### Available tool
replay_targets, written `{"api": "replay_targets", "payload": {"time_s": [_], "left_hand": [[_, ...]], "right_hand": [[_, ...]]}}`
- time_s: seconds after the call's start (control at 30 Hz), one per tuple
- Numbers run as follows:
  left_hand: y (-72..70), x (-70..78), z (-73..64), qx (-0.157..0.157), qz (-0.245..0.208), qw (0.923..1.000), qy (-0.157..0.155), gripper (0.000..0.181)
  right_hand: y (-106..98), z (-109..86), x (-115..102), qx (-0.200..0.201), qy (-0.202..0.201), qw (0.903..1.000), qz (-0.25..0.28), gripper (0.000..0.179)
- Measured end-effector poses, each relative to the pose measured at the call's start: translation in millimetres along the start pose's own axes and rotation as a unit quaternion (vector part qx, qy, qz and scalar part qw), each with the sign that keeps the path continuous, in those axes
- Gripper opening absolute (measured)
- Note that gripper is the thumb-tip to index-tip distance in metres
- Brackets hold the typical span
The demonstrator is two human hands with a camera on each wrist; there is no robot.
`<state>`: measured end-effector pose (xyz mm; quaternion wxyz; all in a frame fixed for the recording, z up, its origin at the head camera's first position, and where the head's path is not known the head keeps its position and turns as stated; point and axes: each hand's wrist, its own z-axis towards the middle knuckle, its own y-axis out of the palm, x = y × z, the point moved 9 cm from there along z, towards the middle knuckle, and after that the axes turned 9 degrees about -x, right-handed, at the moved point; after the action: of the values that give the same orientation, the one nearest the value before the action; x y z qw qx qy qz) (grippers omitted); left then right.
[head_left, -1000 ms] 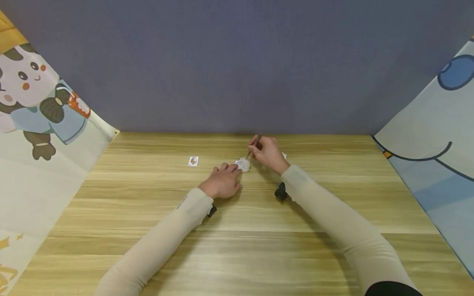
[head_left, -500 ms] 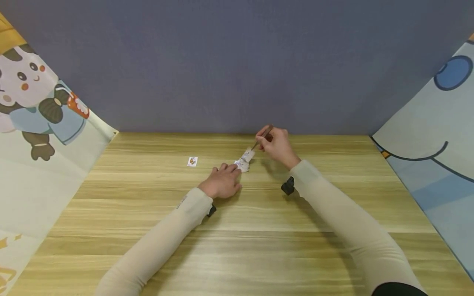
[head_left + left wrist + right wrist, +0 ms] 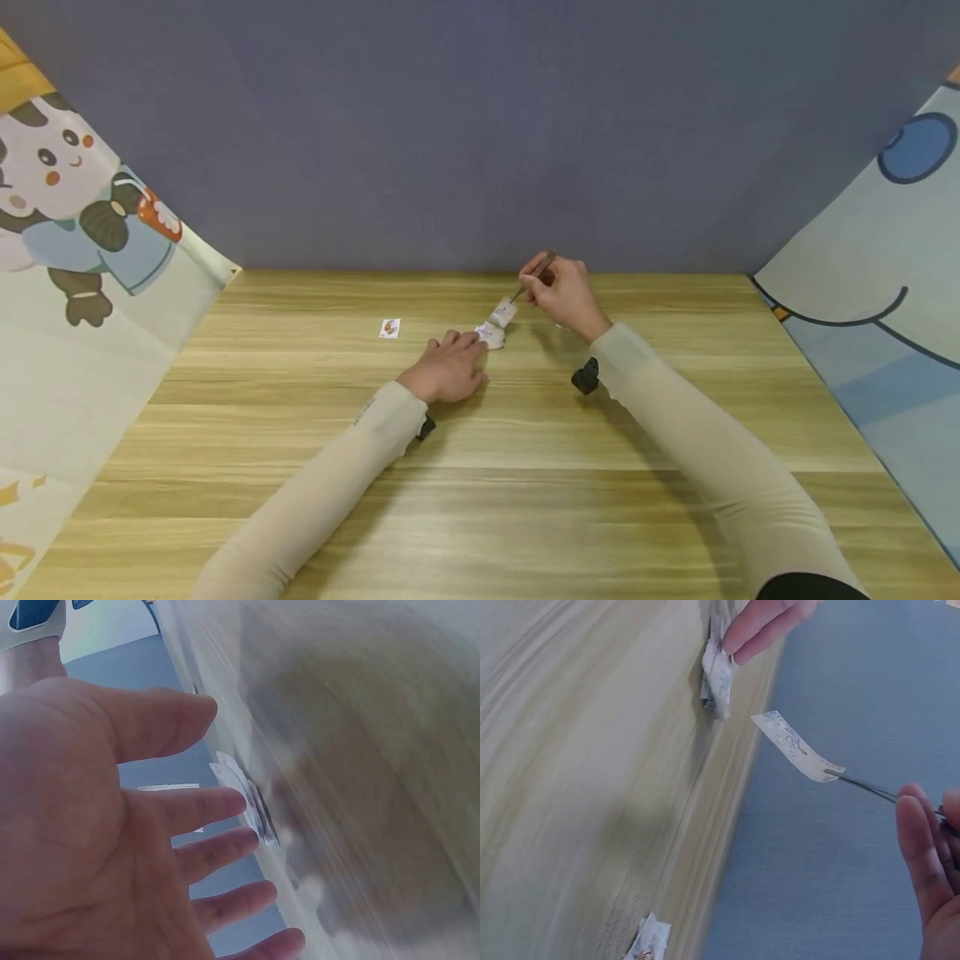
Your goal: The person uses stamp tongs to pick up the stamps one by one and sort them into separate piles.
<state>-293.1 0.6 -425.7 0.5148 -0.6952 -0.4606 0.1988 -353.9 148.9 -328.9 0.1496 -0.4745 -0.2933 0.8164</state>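
My right hand (image 3: 567, 297) pinches a pair of dark tweezers (image 3: 866, 786). Their tips grip one corner of a postage stamp (image 3: 795, 748) with toothed edges, curved and held clear of the table in the right wrist view. Just below that stamp, a small pile of whitish stamps (image 3: 492, 337) lies on the table. The fingertips of my left hand (image 3: 447, 368) rest on the pile's left side, covering part of it. In the left wrist view the left fingers (image 3: 206, 810) are spread and nearly straight, the pile showing beyond the first two.
A single printed stamp (image 3: 390, 328) lies to the left on the wooden table (image 3: 480, 517). More stamps (image 3: 651, 941) lie on the right, mostly hidden by my right hand in the head view. A dark blue-grey panel (image 3: 480, 133) rises behind the table's far edge.
My right hand has moved up and to the right from the pile, carrying one stamp off it in the tweezers. Over the last half second it barely moved. My left hand has stayed put.
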Motion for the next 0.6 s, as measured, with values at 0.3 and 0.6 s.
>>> {"api": "replay_targets", "payload": {"time_s": [0.3,0.6], "left_hand": [[-10.3,-21.3,-17.1,0.008,-0.021,0.9995,-0.021,0.058],[-23.2,-52.6,-36.6,0.025,-0.031,0.9971,-0.065,0.06]], "right_hand": [[10.4,15.4,-18.4,-0.004,-0.044,0.999,0.008,0.005],[54.1,49.0,-24.2,-0.071,-0.029,0.9962,0.04,0.009]]}}
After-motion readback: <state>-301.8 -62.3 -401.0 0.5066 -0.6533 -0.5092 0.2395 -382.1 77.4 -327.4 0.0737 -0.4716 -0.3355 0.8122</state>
